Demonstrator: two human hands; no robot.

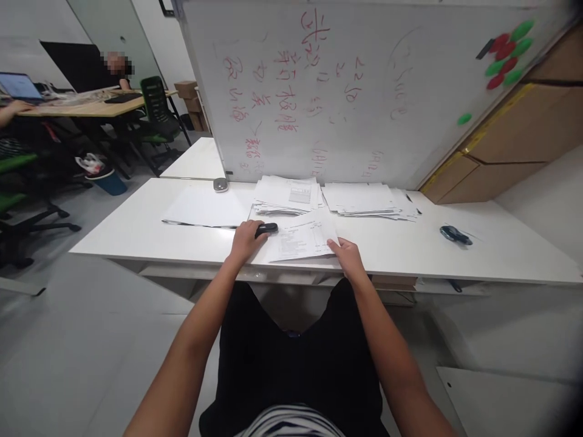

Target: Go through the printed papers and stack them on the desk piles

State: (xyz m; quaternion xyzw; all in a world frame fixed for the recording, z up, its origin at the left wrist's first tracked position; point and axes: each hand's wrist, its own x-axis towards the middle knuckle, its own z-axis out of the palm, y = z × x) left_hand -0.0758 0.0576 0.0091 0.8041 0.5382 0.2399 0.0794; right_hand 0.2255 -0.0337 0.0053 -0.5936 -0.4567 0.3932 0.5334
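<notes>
My left hand [247,241] is closed around a black stapler [266,229] on the desk. The stapler's rounded end points right, at the left edge of some printed sheets [300,238]. Between the thumb and fingers of my right hand [348,255] is the lower right edge of those sheets, which lie slightly tilted near the desk's front edge. Behind them are a left paper stack [286,189] and a right paper stack [357,197], both with uneven edges. White paper [204,205] with a dark front edge lies to the left of my left hand.
A whiteboard [291,91] with red writing stands behind the white desk [410,249]. At the right lies a dark, glossy object [455,235]; a small grey rounded item [220,184] sits back left. Cardboard boxes [505,139] rise at the right. Other people sit at a far table [95,108].
</notes>
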